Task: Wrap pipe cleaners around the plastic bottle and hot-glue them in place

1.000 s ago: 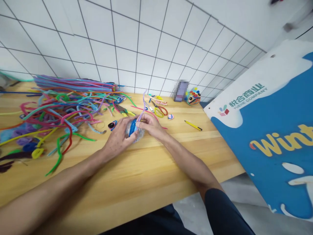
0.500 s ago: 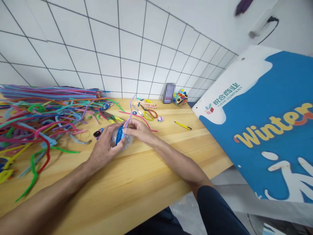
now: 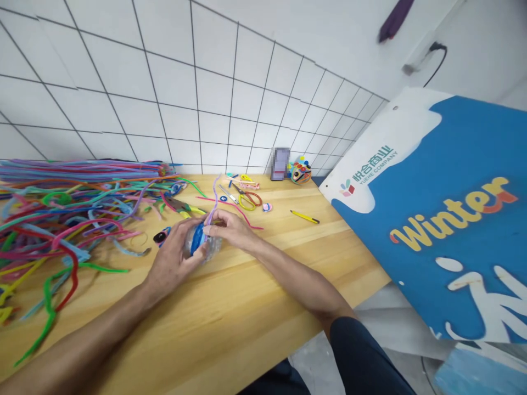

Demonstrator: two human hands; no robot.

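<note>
Near edge: bare wooden table [image 3: 247,312], both forearms reaching forward over it.

Left hand [image 3: 171,263] – curled around a clear ball [image 3: 214,248], cupping it from the left just above the tabletop, about mid-table. Right hand [image 3: 233,230] – fingers closed narrow, pinching a lilac pipe cleaner [image 3: 214,196] where it meets the top of the ball. The two hands touch across the ball.

State of the work, as judged: a blue pipe cleaner [image 3: 198,237] already lies as a band around the ball, so one wrap looks done. The lilac one looks barely started, since most of its length stands free and rises away from the hands. How it is fixed underneath cannot be told, as fingers cover it.

Just beside the left hand: a small black-and-blue piece [image 3: 161,236]. Left of that, a big loose pile of coloured pipe cleaners [image 3: 61,219].

Beyond the hands: pliers [image 3: 181,206], scissors [image 3: 247,198], a yellow pen [image 3: 304,217] lying apart on the right. Farther back, a painted fish figure [image 3: 300,171] at the tiled wall [image 3: 206,99]. A blue sign board [image 3: 444,219] leans at the table's right end.
</note>
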